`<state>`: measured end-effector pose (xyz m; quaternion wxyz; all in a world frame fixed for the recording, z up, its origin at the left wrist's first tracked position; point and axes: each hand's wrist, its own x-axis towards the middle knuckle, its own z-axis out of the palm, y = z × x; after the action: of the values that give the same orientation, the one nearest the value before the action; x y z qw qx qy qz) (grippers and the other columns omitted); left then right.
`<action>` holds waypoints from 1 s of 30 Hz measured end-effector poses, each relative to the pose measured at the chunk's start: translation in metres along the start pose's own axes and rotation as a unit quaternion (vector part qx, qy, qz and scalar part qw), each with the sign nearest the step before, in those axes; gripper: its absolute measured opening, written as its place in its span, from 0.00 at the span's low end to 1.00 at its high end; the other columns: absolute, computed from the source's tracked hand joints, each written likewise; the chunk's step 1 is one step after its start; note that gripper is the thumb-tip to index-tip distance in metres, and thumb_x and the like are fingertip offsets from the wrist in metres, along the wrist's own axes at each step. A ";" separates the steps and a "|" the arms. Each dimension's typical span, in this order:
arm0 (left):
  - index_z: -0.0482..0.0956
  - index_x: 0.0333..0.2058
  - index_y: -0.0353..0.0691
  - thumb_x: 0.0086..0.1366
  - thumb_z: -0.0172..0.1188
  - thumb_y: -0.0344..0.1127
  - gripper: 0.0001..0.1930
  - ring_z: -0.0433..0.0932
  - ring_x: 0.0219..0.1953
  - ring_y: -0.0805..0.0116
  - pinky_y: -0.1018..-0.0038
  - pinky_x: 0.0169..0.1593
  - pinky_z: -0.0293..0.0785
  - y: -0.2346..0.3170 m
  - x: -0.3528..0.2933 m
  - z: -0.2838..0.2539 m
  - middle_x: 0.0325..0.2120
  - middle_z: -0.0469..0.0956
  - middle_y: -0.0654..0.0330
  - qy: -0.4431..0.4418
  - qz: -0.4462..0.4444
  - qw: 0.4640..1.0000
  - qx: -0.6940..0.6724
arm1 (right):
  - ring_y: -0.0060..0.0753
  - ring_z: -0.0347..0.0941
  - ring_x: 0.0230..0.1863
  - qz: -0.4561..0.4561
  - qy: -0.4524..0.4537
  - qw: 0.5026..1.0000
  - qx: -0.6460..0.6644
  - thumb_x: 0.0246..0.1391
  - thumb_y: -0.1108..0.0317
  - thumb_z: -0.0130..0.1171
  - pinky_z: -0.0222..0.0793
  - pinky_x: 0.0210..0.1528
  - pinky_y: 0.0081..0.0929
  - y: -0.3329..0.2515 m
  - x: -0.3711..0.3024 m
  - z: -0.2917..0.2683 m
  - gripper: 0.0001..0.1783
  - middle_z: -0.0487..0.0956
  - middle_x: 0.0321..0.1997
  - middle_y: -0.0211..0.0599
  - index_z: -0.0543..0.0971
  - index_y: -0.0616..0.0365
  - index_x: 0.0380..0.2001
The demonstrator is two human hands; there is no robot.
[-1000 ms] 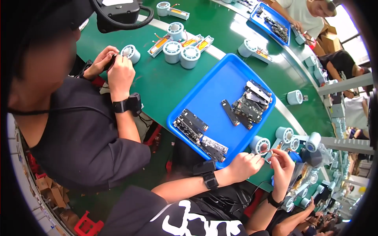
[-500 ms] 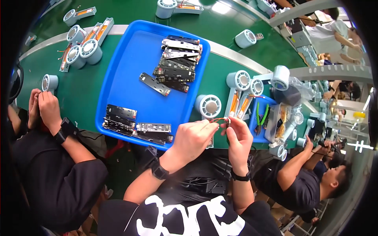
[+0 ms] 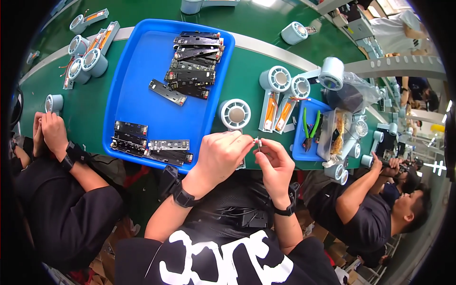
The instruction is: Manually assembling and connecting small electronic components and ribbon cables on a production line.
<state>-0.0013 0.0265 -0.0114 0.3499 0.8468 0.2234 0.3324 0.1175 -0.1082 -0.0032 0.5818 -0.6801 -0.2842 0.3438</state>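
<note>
My left hand (image 3: 222,154) is closed, thumb and forefinger pinching a red wire (image 3: 254,140) by its small pale end. Against it, my right hand (image 3: 274,164) is closed on a thin dark strip (image 3: 259,147), seen edge-on and mostly hidden by the fingers; it may be a circuit board. Just beyond my left hand stands a pale blue handheld fan (image 3: 235,114), its handle largely covered by my hands. Left of my hands lies a blue tray (image 3: 137,71) holding black circuit boards (image 3: 192,76) in a far pile and more boards (image 3: 130,135) in its near corner.
Open-handled fans (image 3: 277,80) showing orange batteries lie beyond my right hand. A small blue tray (image 3: 298,151) holds green-handled cutters (image 3: 309,128), beside a clear plastic box (image 3: 339,135). More fans (image 3: 88,59) stand far left. Co-workers' hands (image 3: 53,130) are at the left; another person (image 3: 375,204) sits right.
The view has shifted, so the bench things appear further left and higher. My hands have come closer together, and less of the red wire shows between them.
</note>
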 end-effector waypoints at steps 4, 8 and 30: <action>0.81 0.30 0.40 0.57 0.70 0.31 0.06 0.80 0.23 0.62 0.69 0.27 0.74 -0.001 0.001 0.002 0.22 0.79 0.61 -0.011 0.021 0.999 0.028 | 0.23 0.79 0.44 -0.029 0.007 1.000 -0.009 0.58 0.84 0.62 0.77 0.44 0.20 0.001 -0.002 -0.001 0.19 0.79 0.51 0.39 0.78 0.68 0.53; 0.80 0.29 0.40 0.57 0.68 0.31 0.05 0.79 0.23 0.65 0.70 0.26 0.73 -0.002 0.001 0.004 0.20 0.77 0.63 -0.018 0.056 0.995 0.075 | 0.22 0.79 0.44 -0.033 0.014 0.998 -0.045 0.57 0.85 0.63 0.77 0.44 0.18 -0.001 -0.001 -0.001 0.18 0.78 0.52 0.39 0.80 0.68 0.52; 0.81 0.34 0.42 0.52 0.65 0.34 0.10 0.79 0.25 0.73 0.74 0.28 0.73 -0.017 0.016 -0.014 0.21 0.75 0.69 -0.104 0.229 0.960 0.127 | 0.14 0.77 0.37 0.048 -0.098 0.990 -0.087 0.55 0.80 0.68 0.74 0.37 0.12 -0.031 0.019 -0.022 0.14 0.83 0.44 0.35 0.85 0.67 0.46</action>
<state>-0.0030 0.0538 -0.0098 0.1754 0.9426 0.0265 0.2830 0.1466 -0.1010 0.0265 0.4727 -0.7038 -0.3361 0.4103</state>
